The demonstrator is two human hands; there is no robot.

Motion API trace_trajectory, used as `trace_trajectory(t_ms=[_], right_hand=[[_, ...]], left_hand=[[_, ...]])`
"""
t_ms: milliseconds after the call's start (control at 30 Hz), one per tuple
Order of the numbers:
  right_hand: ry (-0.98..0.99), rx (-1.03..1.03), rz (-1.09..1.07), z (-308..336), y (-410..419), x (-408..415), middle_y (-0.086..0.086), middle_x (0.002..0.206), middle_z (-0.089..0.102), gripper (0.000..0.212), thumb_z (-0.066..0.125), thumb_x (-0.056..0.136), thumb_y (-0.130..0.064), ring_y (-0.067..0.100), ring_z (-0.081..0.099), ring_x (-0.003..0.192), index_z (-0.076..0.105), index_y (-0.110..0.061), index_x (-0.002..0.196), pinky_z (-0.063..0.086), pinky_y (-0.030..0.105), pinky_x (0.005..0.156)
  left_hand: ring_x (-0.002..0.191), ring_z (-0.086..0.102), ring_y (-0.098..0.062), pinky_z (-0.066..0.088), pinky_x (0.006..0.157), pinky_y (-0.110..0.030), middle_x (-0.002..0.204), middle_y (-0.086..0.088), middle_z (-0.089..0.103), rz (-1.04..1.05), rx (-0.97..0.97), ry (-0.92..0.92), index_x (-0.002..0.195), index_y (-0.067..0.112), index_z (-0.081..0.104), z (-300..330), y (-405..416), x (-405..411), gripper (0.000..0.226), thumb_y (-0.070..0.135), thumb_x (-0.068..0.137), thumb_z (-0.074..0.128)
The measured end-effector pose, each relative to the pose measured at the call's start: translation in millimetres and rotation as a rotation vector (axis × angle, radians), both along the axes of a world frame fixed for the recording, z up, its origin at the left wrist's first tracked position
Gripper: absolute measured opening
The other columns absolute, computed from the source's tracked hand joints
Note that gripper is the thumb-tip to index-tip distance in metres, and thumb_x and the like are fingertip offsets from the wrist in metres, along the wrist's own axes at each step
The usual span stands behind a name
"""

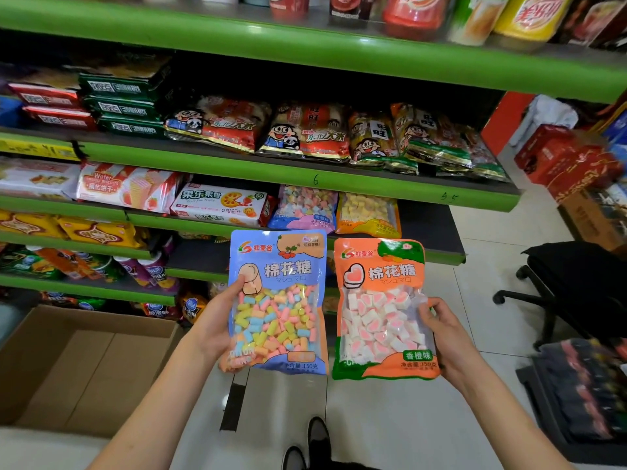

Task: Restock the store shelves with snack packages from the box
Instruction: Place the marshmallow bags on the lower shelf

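Observation:
My left hand (pixel 217 320) grips a blue marshmallow bag (pixel 281 307) by its left edge, upright in front of the shelves. An orange marshmallow bag (pixel 380 310) is held the same way by my right hand (pixel 441 337) at its right edge. On the green shelf (pixel 441 257) just behind them lie a matching blue bag (pixel 305 208) and an orange-yellow bag (pixel 368 213), with bare dark shelf to their right. The open cardboard box (pixel 84 361) stands on the floor at the lower left and looks empty inside.
Higher shelves hold rice cracker bags (pixel 305 130), wafer packs (pixel 129 188) and biscuit packs (pixel 220 205). A black office chair (pixel 570 283) stands on the right, with red cartons (pixel 570 164) behind it and a dark rack of goods (pixel 590 395) at the lower right. My shoe (pixel 317 435) is on the tiled floor.

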State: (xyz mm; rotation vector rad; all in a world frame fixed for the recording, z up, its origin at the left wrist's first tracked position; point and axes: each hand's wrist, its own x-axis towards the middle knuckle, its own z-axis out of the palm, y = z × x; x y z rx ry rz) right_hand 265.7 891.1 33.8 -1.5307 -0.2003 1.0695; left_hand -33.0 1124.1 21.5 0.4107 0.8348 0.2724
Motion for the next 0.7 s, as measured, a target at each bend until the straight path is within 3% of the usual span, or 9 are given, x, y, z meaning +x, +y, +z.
trace_trajectory(t_ms=[100, 233, 333, 433, 500, 567, 633, 667, 700], right_hand=[[-0.064, 0.023, -0.103, 2.8, 7.9, 35.2, 0.011, 0.093, 0.076, 0.017, 0.062, 0.092, -0.034, 0.026, 0.075, 0.073, 0.061, -0.025, 0.077, 0.057, 0.036, 0.051], [-0.085, 0.012, -0.258, 8.8, 28.9, 108.9, 0.007, 0.100, 0.070, 0.019, 0.050, 0.103, -0.028, 0.028, 0.068, 0.079, 0.049, -0.023, 0.085, 0.057, 0.046, 0.062], [-0.101, -0.015, -0.296, 14.9, 53.7, 156.5, 0.005, 0.100, 0.066, 0.016, 0.050, 0.104, -0.028, 0.027, 0.065, 0.080, 0.047, -0.024, 0.088, 0.057, 0.041, 0.048], [-0.091, -0.005, -0.320, 14.5, 81.0, 189.3, 0.006, 0.102, 0.066, 0.013, 0.057, 0.101, -0.022, 0.024, 0.065, 0.077, 0.049, -0.024, 0.090, 0.057, 0.033, 0.044], [-0.124, -0.015, -0.310, 11.1, 98.3, 205.6, 0.012, 0.111, 0.066, 0.015, 0.065, 0.096, -0.018, 0.024, 0.066, 0.080, 0.053, -0.023, 0.104, 0.058, 0.032, 0.052], [-0.175, -0.059, -0.260, 7.1, 109.6, 225.4, 0.013, 0.121, 0.062, 0.046, 0.067, 0.095, -0.026, 0.025, 0.065, 0.097, 0.044, -0.019, 0.134, 0.057, 0.037, 0.073], [-0.187, -0.130, -0.113, 3.7, 112.8, 236.6, 0.008, 0.119, 0.059, 0.055, 0.069, 0.091, -0.024, 0.021, 0.058, 0.108, 0.043, -0.018, 0.140, 0.056, 0.041, 0.078], [-0.356, -0.229, -0.020, 1.1, 111.4, 239.1, 0.009, 0.118, 0.059, 0.050, 0.069, 0.089, -0.023, 0.021, 0.054, 0.113, 0.048, -0.018, 0.134, 0.055, 0.042, 0.080], [-0.698, -0.367, 0.115, -1.5, 111.3, 239.1, 0.012, 0.123, 0.057, 0.046, 0.067, 0.088, -0.026, 0.026, 0.049, 0.121, 0.052, -0.017, 0.131, 0.050, 0.041, 0.090]], left_hand=[[0.115, 0.065, -0.044, 0.052, 0.092, -0.064, 0.129, -0.016, 0.068, -0.003, -0.015, 0.029, 0.114, 0.016, 0.077, -4.4, 2.0, -3.0, 0.047, 0.053, 0.087, 0.066], [0.115, 0.065, -0.044, 0.047, 0.097, -0.066, 0.128, -0.015, 0.068, 0.014, -0.066, 0.091, 0.111, 0.017, 0.077, -8.4, 3.1, -10.8, 0.048, 0.055, 0.083, 0.071], [0.116, 0.065, -0.044, 0.047, 0.097, -0.066, 0.129, -0.016, 0.068, 0.046, -0.081, 0.080, 0.112, 0.015, 0.077, -2.8, 6.6, -9.1, 0.048, 0.054, 0.083, 0.070], [0.114, 0.066, -0.044, 0.049, 0.095, -0.066, 0.128, -0.016, 0.068, 0.085, -0.067, 0.088, 0.110, 0.015, 0.078, 5.9, 13.5, 3.2, 0.046, 0.052, 0.085, 0.068], [0.116, 0.065, -0.043, 0.048, 0.096, -0.066, 0.129, -0.016, 0.068, 0.117, -0.063, 0.088, 0.112, 0.015, 0.078, 10.1, 17.6, 14.4, 0.046, 0.051, 0.085, 0.068], [0.117, 0.065, -0.042, 0.048, 0.098, -0.064, 0.131, -0.015, 0.067, 0.131, -0.049, 0.082, 0.113, 0.016, 0.077, 12.4, 19.6, 28.8, 0.045, 0.051, 0.087, 0.066], [0.118, 0.064, -0.040, 0.050, 0.098, -0.060, 0.133, -0.015, 0.066, 0.134, -0.030, 0.064, 0.117, 0.016, 0.075, 12.5, 20.0, 43.8, 0.048, 0.051, 0.089, 0.062], [0.119, 0.064, -0.040, 0.051, 0.097, -0.059, 0.133, -0.015, 0.065, 0.136, -0.028, 0.056, 0.119, 0.016, 0.074, 11.8, 19.4, 50.9, 0.049, 0.052, 0.089, 0.061], [0.119, 0.064, -0.040, 0.051, 0.096, -0.060, 0.134, -0.015, 0.065, 0.137, -0.031, 0.054, 0.120, 0.016, 0.074, 11.1, 18.7, 58.3, 0.049, 0.052, 0.089, 0.061]])
